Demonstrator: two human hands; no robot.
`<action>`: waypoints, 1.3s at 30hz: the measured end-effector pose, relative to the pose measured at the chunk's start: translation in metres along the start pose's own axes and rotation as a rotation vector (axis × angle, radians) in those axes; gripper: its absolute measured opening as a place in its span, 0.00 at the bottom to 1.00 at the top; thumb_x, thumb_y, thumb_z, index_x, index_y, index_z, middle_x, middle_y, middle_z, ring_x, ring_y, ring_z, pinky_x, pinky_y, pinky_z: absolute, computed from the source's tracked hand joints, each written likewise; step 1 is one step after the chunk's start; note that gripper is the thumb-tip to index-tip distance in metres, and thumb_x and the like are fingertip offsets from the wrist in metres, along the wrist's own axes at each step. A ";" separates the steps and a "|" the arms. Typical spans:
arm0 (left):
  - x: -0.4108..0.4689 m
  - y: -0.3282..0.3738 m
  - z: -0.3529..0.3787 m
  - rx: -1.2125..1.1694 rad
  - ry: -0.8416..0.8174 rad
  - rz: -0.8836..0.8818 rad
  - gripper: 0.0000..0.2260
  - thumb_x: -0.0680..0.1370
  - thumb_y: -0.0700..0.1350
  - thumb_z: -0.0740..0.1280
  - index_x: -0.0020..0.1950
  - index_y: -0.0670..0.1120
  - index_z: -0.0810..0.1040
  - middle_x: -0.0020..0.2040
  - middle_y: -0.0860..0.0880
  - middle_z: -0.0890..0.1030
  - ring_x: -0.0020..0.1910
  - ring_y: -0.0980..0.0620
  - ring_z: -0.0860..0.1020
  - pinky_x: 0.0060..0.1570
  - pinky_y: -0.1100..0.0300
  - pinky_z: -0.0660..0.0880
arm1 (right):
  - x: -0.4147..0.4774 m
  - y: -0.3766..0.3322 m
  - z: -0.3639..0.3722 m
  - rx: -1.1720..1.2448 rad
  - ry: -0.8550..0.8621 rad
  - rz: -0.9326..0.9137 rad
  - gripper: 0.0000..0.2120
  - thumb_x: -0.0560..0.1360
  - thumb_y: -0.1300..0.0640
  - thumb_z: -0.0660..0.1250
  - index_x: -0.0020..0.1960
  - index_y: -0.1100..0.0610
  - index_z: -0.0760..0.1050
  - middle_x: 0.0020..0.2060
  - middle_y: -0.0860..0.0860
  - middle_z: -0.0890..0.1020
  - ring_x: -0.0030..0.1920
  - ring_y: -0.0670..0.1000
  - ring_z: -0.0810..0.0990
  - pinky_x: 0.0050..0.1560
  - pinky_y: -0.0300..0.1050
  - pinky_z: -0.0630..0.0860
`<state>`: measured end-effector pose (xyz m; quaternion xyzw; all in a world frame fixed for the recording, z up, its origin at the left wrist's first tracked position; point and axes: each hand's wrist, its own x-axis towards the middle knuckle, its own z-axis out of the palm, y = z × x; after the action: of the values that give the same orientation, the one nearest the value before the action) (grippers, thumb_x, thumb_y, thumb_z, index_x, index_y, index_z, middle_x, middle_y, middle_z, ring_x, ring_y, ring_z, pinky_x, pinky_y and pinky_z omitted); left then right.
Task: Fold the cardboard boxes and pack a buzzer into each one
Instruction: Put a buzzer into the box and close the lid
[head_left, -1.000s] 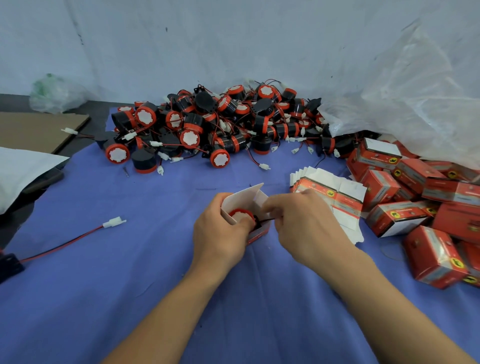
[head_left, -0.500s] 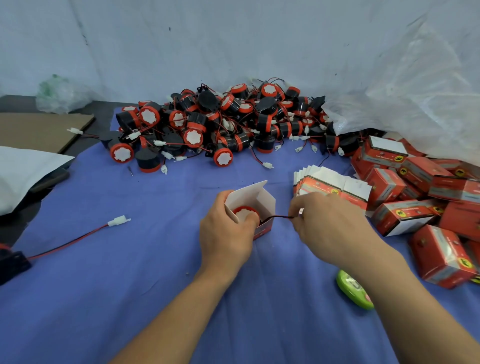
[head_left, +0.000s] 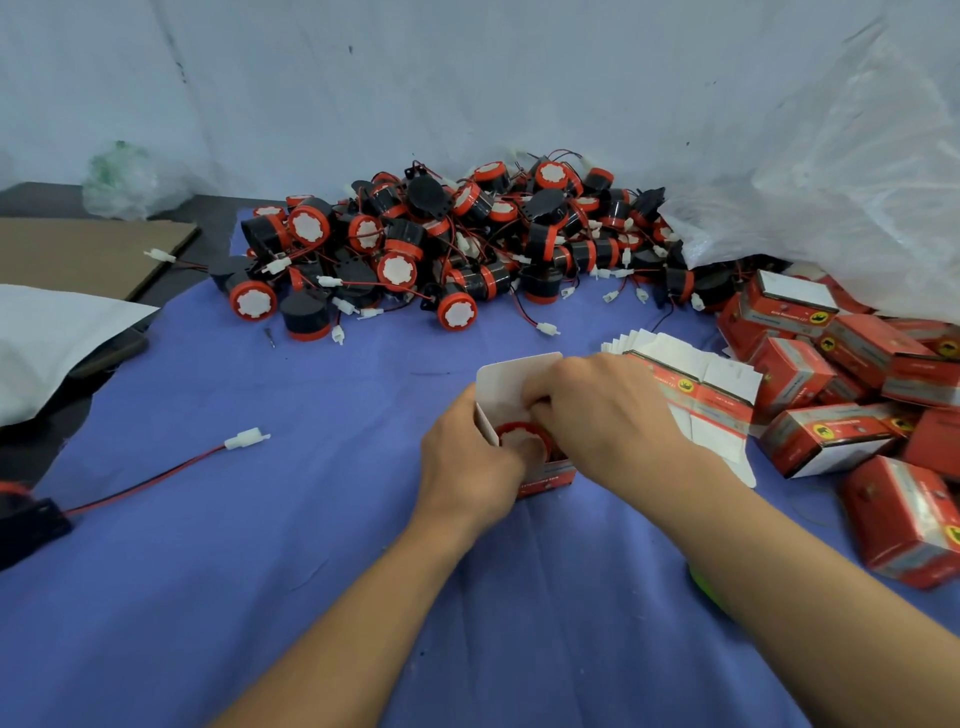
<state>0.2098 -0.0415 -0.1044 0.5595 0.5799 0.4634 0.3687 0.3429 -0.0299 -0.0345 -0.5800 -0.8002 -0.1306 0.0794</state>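
At frame centre the left hand (head_left: 467, 462) grips an open cardboard box (head_left: 511, 375) holding 1 buzzer (head_left: 521, 436). The right hand (head_left: 608, 415) curls its fingers into the box mouth; whether they pinch anything is hidden. A buzzer pile (head_left: 441, 244) lies above, closed boxes (head_left: 831, 364) at right.

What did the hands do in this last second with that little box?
The right hand, which half a second ago had drawn the wire out to the right, has come back over the open box with its fingers pushed into the opening; the wire is no longer seen. The left hand still grips the box, the buzzer stays inside, and the buzzer pile lies as before.
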 end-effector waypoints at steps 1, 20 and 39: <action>-0.001 0.002 0.000 -0.007 0.006 0.010 0.14 0.67 0.46 0.75 0.47 0.61 0.78 0.43 0.68 0.82 0.42 0.66 0.80 0.33 0.72 0.73 | -0.002 0.002 0.002 0.034 0.027 0.028 0.05 0.74 0.57 0.66 0.44 0.51 0.81 0.29 0.52 0.72 0.34 0.57 0.71 0.32 0.46 0.58; -0.013 -0.005 0.004 -0.012 0.018 0.077 0.11 0.76 0.45 0.71 0.54 0.59 0.77 0.47 0.66 0.82 0.46 0.63 0.80 0.41 0.65 0.78 | 0.004 0.023 -0.035 0.135 -0.786 -0.128 0.19 0.77 0.56 0.63 0.65 0.42 0.75 0.45 0.46 0.80 0.39 0.48 0.75 0.35 0.43 0.69; -0.011 -0.002 0.002 -0.070 0.017 0.008 0.17 0.74 0.36 0.66 0.54 0.58 0.81 0.45 0.62 0.85 0.45 0.61 0.82 0.42 0.63 0.79 | -0.042 0.002 -0.007 0.440 -0.295 0.079 0.20 0.74 0.39 0.67 0.64 0.39 0.75 0.44 0.45 0.84 0.44 0.50 0.81 0.48 0.49 0.78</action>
<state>0.2120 -0.0519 -0.1077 0.5447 0.5642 0.4896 0.3812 0.3575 -0.0699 -0.0393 -0.5923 -0.7889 0.1358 0.0912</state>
